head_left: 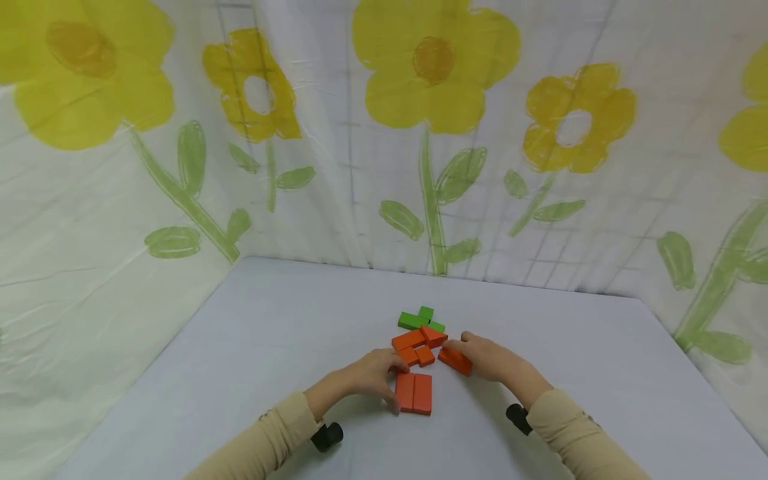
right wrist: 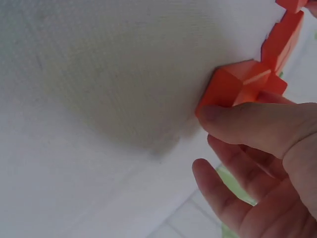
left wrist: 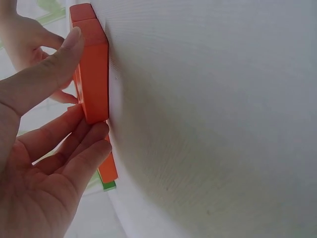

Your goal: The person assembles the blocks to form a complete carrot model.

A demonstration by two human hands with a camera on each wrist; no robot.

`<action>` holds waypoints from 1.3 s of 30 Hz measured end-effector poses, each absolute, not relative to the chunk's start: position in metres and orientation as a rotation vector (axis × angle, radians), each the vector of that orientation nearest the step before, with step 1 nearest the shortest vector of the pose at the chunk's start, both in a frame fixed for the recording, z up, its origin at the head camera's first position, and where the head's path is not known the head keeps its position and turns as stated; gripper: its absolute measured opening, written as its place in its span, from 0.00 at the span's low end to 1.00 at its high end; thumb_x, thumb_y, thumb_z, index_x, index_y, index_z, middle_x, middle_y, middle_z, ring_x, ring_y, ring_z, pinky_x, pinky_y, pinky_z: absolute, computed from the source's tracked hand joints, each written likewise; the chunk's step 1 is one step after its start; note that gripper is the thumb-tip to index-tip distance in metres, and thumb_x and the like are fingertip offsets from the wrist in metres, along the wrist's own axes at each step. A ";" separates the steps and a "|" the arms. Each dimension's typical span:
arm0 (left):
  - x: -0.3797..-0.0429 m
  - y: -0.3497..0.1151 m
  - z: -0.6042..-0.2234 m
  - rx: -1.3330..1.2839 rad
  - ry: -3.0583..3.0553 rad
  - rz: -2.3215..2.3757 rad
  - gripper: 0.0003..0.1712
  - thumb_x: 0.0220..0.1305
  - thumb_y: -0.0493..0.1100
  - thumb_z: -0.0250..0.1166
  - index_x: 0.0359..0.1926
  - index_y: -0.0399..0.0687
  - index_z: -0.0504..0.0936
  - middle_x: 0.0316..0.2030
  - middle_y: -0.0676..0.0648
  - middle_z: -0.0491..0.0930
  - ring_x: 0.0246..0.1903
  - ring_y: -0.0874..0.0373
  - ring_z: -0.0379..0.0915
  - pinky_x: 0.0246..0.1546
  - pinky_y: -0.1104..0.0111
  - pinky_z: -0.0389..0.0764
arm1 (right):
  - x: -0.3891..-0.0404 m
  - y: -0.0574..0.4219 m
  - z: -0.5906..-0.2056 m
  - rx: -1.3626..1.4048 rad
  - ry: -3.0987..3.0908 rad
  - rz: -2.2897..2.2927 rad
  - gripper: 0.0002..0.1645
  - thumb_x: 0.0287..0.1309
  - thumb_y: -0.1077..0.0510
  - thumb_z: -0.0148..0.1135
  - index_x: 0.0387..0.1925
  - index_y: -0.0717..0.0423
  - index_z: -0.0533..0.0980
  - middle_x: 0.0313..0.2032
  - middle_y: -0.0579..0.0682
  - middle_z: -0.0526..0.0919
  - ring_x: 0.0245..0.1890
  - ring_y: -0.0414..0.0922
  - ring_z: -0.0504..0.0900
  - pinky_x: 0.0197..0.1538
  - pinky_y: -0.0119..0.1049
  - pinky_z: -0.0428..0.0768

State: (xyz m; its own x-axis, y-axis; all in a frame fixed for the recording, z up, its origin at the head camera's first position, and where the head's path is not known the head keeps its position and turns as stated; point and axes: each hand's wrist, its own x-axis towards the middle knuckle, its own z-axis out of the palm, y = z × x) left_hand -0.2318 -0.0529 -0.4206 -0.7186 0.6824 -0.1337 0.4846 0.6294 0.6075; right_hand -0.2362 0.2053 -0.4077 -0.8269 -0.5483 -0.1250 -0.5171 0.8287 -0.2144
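Orange blocks | left hand pinches pair | right hand grips slanted block at 3 o'clock | green blocks at 12 o'clock

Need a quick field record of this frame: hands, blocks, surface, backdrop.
left hand: left hand touches the pair of orange blocks lying side by side, thumb and fingers at its edges
right hand: right hand holds a single orange block, thumb on it
other blocks: cluster of orange blocks between the hands; green blocks just beyond them
surface: white table
backdrop: sheet printed with yellow flowers
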 end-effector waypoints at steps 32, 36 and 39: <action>-0.226 -0.054 -0.424 0.862 2.540 0.865 0.31 0.41 0.41 0.81 0.50 0.40 0.81 0.42 0.51 0.79 0.40 0.60 0.71 0.45 0.70 0.75 | -0.201 0.194 -0.402 -0.783 2.771 -0.480 0.31 0.38 0.51 0.80 0.42 0.61 0.77 0.37 0.47 0.79 0.37 0.46 0.76 0.44 0.47 0.79; -0.225 -0.054 -0.424 0.864 2.541 0.869 0.31 0.41 0.41 0.81 0.49 0.40 0.81 0.42 0.51 0.79 0.40 0.61 0.71 0.45 0.70 0.75 | -0.198 0.190 -0.406 -0.802 2.791 -0.435 0.31 0.37 0.51 0.80 0.43 0.62 0.78 0.37 0.47 0.80 0.37 0.45 0.77 0.44 0.45 0.79; -0.224 -0.054 -0.424 0.868 2.543 0.876 0.31 0.41 0.41 0.82 0.49 0.40 0.81 0.41 0.51 0.79 0.40 0.61 0.71 0.45 0.70 0.75 | -0.197 0.188 -0.408 -0.822 2.805 -0.402 0.31 0.37 0.51 0.80 0.42 0.61 0.78 0.37 0.46 0.80 0.37 0.44 0.77 0.43 0.44 0.79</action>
